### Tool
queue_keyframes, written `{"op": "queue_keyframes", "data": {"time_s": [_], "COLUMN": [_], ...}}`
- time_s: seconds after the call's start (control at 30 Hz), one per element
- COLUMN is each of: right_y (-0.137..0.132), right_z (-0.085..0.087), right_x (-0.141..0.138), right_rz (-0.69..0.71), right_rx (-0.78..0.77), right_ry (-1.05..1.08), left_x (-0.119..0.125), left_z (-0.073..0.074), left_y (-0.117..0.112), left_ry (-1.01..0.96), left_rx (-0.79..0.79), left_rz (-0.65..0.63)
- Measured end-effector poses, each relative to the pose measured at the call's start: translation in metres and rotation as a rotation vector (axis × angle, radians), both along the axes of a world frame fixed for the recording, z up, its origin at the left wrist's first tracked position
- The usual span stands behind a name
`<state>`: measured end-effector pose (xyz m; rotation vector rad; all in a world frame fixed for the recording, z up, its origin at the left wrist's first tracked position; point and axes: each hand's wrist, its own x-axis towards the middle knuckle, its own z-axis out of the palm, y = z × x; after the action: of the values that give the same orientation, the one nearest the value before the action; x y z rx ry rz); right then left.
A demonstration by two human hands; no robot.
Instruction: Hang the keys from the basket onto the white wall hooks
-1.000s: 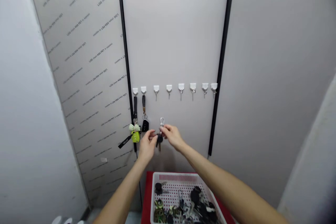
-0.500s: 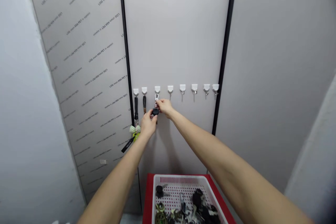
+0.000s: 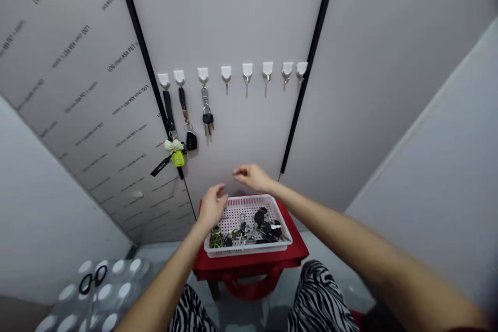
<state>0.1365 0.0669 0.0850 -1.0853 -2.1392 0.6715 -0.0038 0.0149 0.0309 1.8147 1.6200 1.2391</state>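
Note:
My left hand [image 3: 212, 206] is over the left rim of a white perforated basket [image 3: 249, 250], fingers apart and holding nothing. Above the basket's back edge is my right hand [image 3: 253, 176], its fingers loosely bent and nothing visible in them. Inside the basket lie several keys and key rings [image 3: 268, 227], with brass-coloured rings [image 3: 216, 238] at the left. On the wall, a bunch of keys with a dark head [image 3: 208, 118] hangs from the third hook [image 3: 203, 73]. A black car key [image 3: 191, 140] on a strap and a yellow-green key case [image 3: 178, 158] hang left of it.
Several more white hooks [image 3: 247, 70] continue rightward along the panel. Black vertical strips [image 3: 311, 57] flank it. The basket stands on a red-covered stool [image 3: 298, 249]. Packed bottles [image 3: 105, 290] stand on the floor at lower left, and my patterned trouser legs [image 3: 322, 295] are below.
Both hands have let go of the dark-headed bunch of keys, which now hangs freely from the third hook. They have come down to the basket, and the view has tilted downward.

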Motion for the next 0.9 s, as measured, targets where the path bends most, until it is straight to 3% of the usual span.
{"op": "queue_keyframes", "data": {"time_s": [0.1, 0.23, 0.37, 0.5, 0.6, 0.73, 0.9], "right_y": [-0.027, -0.051, -0.065, -0.07, -0.071, -0.069, -0.066], "right_z": [-0.05, -0.079, -0.084, -0.085, -0.087, -0.091, -0.097], "right_x": [0.026, 0.046, 0.049, 0.041, 0.034, 0.032, 0.036], "right_rz": [0.022, 0.046, 0.044, 0.045, 0.042, 0.038, 0.083], "right_rx": [-0.036, 0.031, 0.09, 0.129, 0.104, 0.039, -0.008], "right_ry": [-0.164, -0.305, -0.398, -0.466, -0.476, -0.39, -0.246], "left_x": [0.016, 0.027, 0.03, 0.033, 0.036, 0.038, 0.036], "left_z": [-0.034, -0.049, -0.047, -0.048, -0.054, -0.064, -0.063], "left_y": [-0.018, -0.029, -0.03, -0.023, -0.017, -0.012, -0.011], "left_ry": [0.075, 0.196, 0.273, 0.175, 0.045, -0.235, -0.576], "left_rx": [-0.127, -0.199, -0.245, -0.334, -0.378, -0.461, -0.52], "left_rz": [-0.118, -0.248, -0.274, -0.204, -0.124, -0.114, -0.101]}}
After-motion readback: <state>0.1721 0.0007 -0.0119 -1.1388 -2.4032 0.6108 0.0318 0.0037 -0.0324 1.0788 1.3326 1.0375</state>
